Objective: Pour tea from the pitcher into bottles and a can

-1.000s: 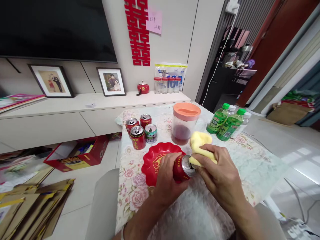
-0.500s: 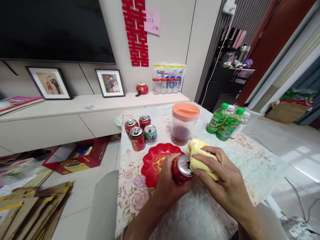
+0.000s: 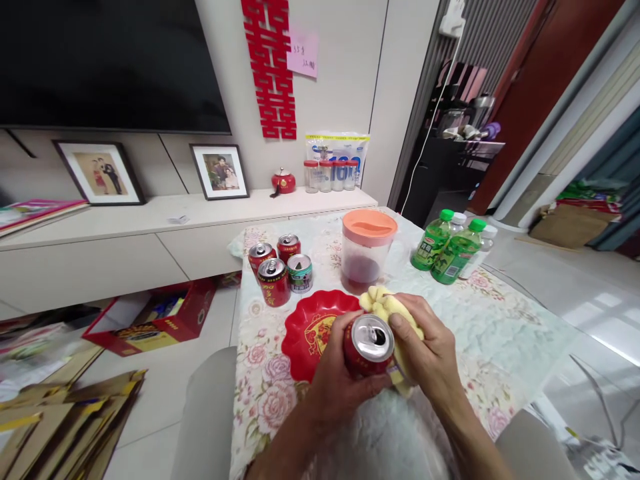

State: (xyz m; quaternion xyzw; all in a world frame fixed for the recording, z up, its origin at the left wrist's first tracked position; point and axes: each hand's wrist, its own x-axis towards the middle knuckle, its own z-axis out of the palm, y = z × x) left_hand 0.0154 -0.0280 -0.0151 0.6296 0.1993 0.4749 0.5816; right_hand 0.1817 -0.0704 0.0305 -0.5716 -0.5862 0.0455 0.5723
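Note:
My left hand [image 3: 337,380] is wrapped round a red drink can [image 3: 369,343], whose silver top with an opened mouth faces up towards me. In my right hand [image 3: 427,340] a yellow cloth [image 3: 383,303] is bunched and pressed against the can's right side. Behind the can lies a red scalloped plate [image 3: 300,333] with a gold pattern, partly hidden by my left hand. Just past my hands stands a clear pitcher [image 3: 360,263] with an orange lid and dark liquid at the bottom.
Several cans, red ones [image 3: 275,283] and a green one [image 3: 301,275], stand at the table's left. Green-capped bottles [image 3: 453,257] are grouped on the right. A floral cloth [image 3: 270,393] covers the table. On the floor at left are a red box [image 3: 150,320] and flattened cardboard [image 3: 65,427].
The yellow cloth has moved from the can's top rim down along its right side. The can is now more upright, its top fully uncovered.

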